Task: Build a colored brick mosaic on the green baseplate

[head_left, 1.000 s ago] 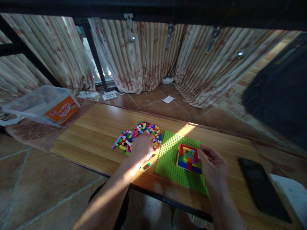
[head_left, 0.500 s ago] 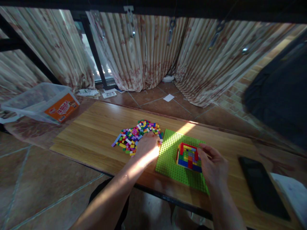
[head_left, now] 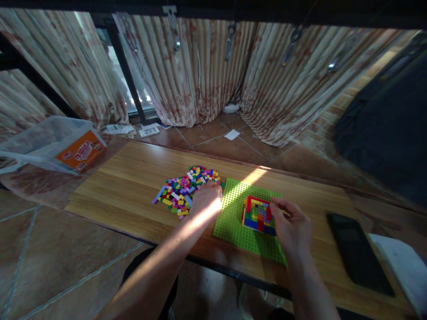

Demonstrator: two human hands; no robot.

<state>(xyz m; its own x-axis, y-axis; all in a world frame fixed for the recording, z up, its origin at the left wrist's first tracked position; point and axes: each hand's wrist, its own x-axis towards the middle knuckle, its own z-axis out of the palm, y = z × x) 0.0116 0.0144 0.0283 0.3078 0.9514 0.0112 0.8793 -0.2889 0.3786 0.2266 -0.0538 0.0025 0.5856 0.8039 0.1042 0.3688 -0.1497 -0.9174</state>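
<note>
My left hand (head_left: 207, 198) reaches into the right side of a pile of small coloured toy bricks (head_left: 178, 191). Its fingers point down and curl together; whatever lies between them is hidden behind the hand. On a green studded baseplate (head_left: 230, 226) sits a low square structure of toy bricks (head_left: 258, 218), with raised red edges and blue, yellow and green inside. My right hand (head_left: 293, 222) grips this structure's right edge, thumb and forefinger pinched at a red brick there. The hand covers part of that side.
A black phone-like slab (head_left: 358, 253) and a white sheet or pad (head_left: 400, 262) lie to the right on the wooden table (head_left: 113, 191). Beyond its left end stands a clear plastic bin (head_left: 50, 138) with an orange label. Patterned curtains (head_left: 207, 75) hang behind.
The whole view has shifted slightly, moving things a little to the left. My left hand stays at the pile and my right hand stays at the structure's edge.
</note>
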